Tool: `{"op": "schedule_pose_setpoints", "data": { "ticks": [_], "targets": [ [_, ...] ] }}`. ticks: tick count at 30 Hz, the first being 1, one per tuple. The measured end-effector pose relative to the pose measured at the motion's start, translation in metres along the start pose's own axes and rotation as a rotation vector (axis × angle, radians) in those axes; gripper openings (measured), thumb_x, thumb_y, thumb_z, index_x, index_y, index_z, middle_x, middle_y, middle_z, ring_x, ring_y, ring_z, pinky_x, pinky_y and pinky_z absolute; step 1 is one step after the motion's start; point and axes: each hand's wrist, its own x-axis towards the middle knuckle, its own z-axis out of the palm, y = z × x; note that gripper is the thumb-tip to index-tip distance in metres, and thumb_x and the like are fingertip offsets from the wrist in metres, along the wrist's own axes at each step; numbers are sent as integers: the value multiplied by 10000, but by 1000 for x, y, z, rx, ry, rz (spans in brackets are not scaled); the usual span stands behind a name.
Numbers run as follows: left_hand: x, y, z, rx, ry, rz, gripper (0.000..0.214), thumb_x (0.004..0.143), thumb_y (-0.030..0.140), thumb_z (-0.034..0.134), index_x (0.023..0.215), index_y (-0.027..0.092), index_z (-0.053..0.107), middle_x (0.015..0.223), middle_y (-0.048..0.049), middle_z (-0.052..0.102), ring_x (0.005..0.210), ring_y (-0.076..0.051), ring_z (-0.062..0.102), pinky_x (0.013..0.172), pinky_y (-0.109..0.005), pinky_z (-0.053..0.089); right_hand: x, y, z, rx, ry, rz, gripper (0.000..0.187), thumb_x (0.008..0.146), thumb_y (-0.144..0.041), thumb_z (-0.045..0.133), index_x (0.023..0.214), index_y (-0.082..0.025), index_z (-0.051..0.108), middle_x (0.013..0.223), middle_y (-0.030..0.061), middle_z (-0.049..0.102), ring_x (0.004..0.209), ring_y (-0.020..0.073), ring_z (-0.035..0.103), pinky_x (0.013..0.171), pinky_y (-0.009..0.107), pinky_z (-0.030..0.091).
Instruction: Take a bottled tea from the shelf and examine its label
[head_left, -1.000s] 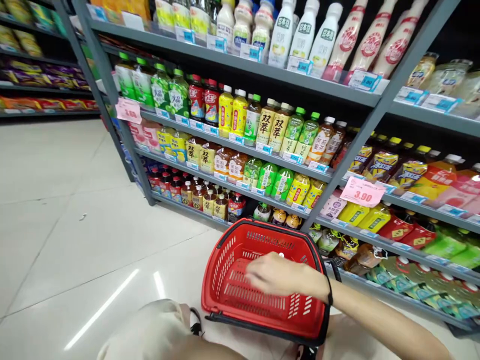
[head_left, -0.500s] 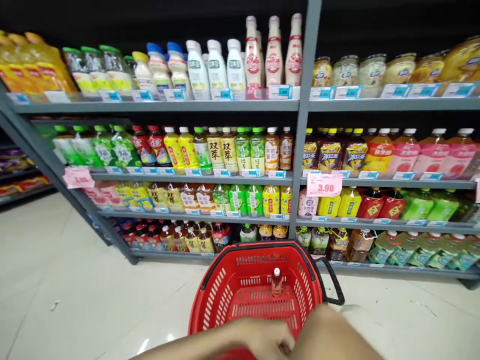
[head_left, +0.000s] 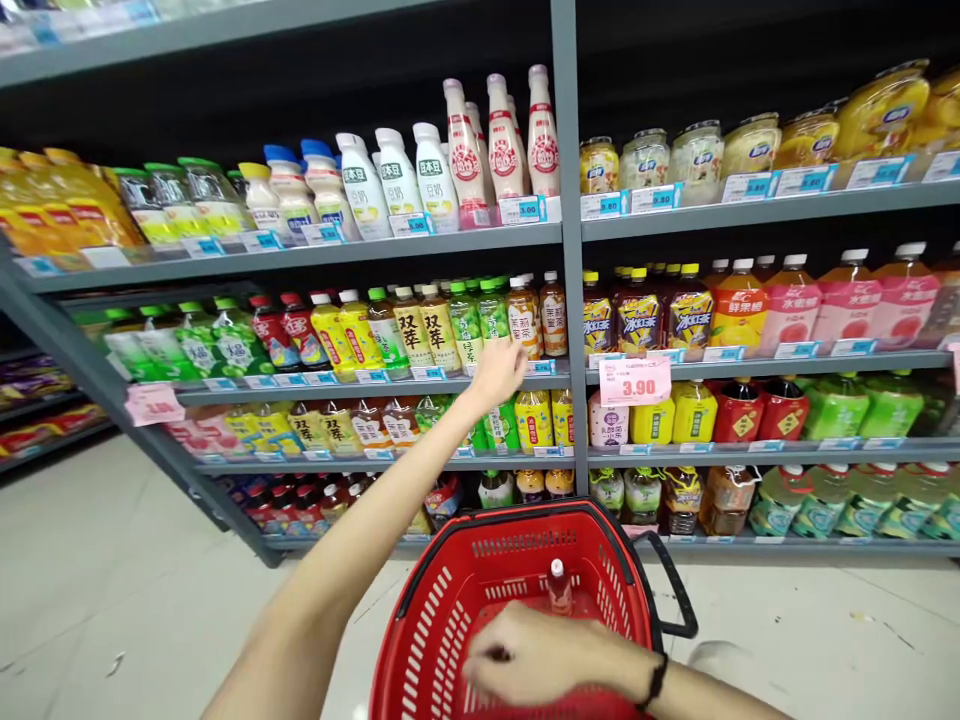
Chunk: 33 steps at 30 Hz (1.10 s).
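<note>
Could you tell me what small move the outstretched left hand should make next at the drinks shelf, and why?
Probably close the left hand around one of the tea bottles just ahead of its fingertips. The hand is open at the shelf edge and holds nothing, while the right hand rests over the red basket, where one bottle already stands.

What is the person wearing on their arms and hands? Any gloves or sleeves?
No gloves and no sleeves in view: both forearms are bare. The right hand has a thin black band around its wrist. The left hand wears nothing, with no rings or watch visible on its fingers.
</note>
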Motion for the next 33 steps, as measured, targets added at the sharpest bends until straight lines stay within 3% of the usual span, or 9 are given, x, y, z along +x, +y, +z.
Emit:
{"op": "schedule_pose_setpoints", "data": {
  "ticks": [3,5,8,15,19,23,26,29,33],
  "targets": [
    [64,-4,-14,111,226,-29,557,1008,298,423,1482,12,483,1463,-306,532,1450,-446,379,1212,-629,236,6,39,6,-386,-6,77,279,994,-210,517,808,-150,716,729,31,758,556,116,574,548,241,393],
    [94,-5,-13,229,342,-15,730,981,365,496,1569,-42,350,1482,-328,510,1492,-466,317,1238,-630,186,8,60,14,-687,-170,123,189,926,-242,638,889,-119,777,852,139,821,661,226,718,609,310,511],
    [120,-8,1,323,387,18,985,887,459,657,1593,-103,262,1472,-360,508,1521,-503,264,1268,-644,95,7,77,23,-760,-273,186,128,830,-188,726,847,-88,805,833,207,815,719,328,787,645,399,597],
    [113,-3,23,49,425,106,927,947,568,624,1627,31,293,1468,-316,502,1403,-465,429,1198,-671,292,-1,85,15,-632,-220,247,192,893,-177,645,881,-70,804,889,255,807,846,379,811,757,476,627],
    [94,12,10,-130,479,183,886,956,617,617,1640,153,300,1550,-254,448,1456,-429,404,1151,-608,416,-9,89,8,-445,-101,277,116,829,-121,656,790,-80,757,876,280,795,866,419,798,801,527,598],
    [53,23,-33,-401,644,251,1102,826,611,816,1667,253,200,1655,-173,370,1572,-376,277,1285,-564,279,-10,89,-11,-117,159,285,262,972,-272,484,910,-134,699,933,223,795,889,339,779,846,481,567],
    [-6,24,-52,-622,722,189,1169,791,563,881,1660,319,138,1623,-128,423,1523,-337,395,1266,-545,336,-8,89,-25,208,308,303,512,1053,-386,170,1069,-147,624,952,192,782,795,249,764,724,369,576],
    [-86,22,-36,-846,596,19,985,784,545,886,1566,299,340,1489,-137,574,1374,-330,586,1158,-520,485,-6,85,-27,481,365,300,737,1030,-485,-55,1131,-136,587,1012,221,775,815,238,769,759,380,593],
    [-194,17,24,-1067,349,-374,739,788,448,878,1389,213,518,1409,-169,658,1263,-307,671,1124,-520,518,-3,75,-7,1128,292,348,714,1018,-608,127,1101,-125,647,943,195,789,771,251,770,764,394,589]
  ]
}}
